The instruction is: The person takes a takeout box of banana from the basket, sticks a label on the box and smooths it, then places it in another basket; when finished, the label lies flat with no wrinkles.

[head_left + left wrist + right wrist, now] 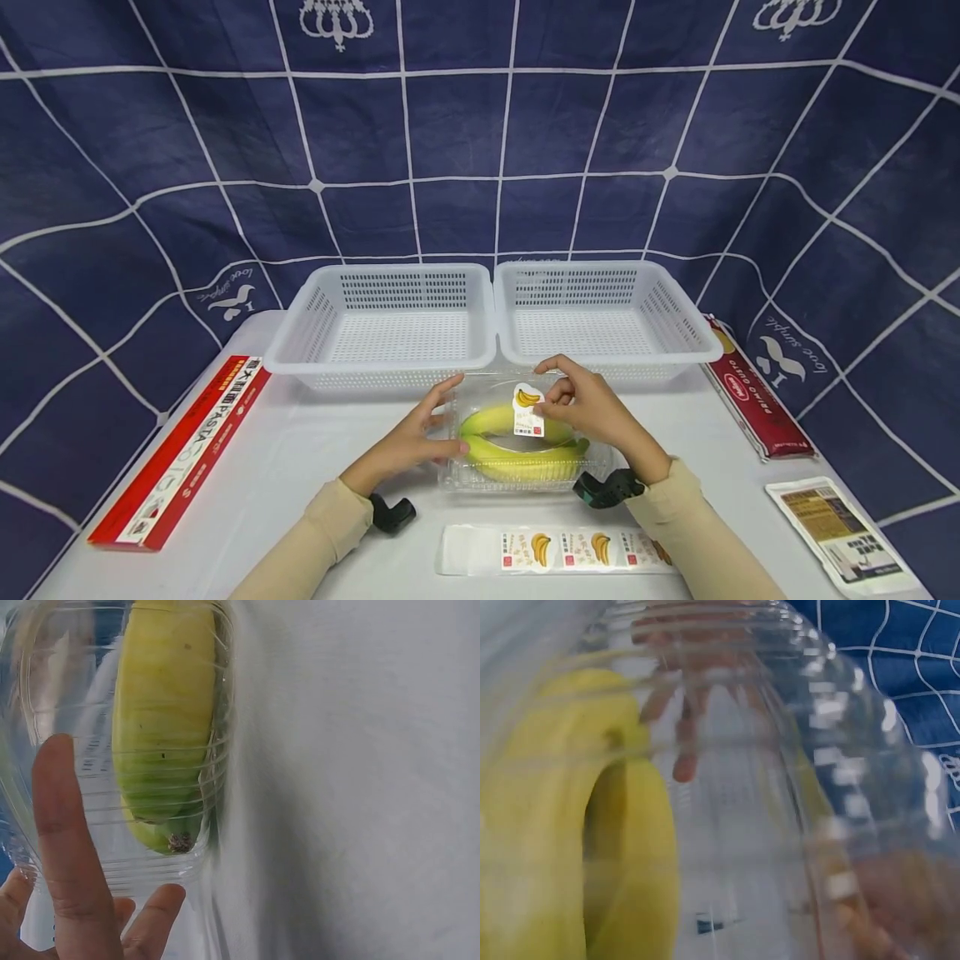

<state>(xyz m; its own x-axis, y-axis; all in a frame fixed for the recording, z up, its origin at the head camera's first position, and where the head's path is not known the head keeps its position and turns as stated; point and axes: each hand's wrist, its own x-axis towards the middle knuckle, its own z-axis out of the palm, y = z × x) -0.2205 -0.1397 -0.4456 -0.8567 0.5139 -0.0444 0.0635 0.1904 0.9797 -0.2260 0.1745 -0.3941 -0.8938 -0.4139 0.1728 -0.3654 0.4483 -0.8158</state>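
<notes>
A clear plastic clamshell box (pixel 480 477) with yellow-green bananas (pixel 525 460) inside lies in the middle of the table. My left hand (pixel 412 437) steadies its left end, fingers spread along the side and thumb on the lid. In the left wrist view the straight thumb (pixel 64 825) lies over the clear plastic beside a banana (pixel 165 712). My right hand (pixel 588 404) is over the right part of the lid and pinches the edge of a white banana sticker (pixel 528 421) between thumb and fingers. The right wrist view looks through the shiny plastic at the bananas (pixel 525 825).
In front of me lies a strip of banana stickers (pixel 555 550). Two white plastic baskets (pixel 378 367) (pixel 607 360) stand behind the box. A red pasta box (pixel 180 450) is at left; a red packet (pixel 761 400) and a white-brown pouch (pixel 843 537) are at right.
</notes>
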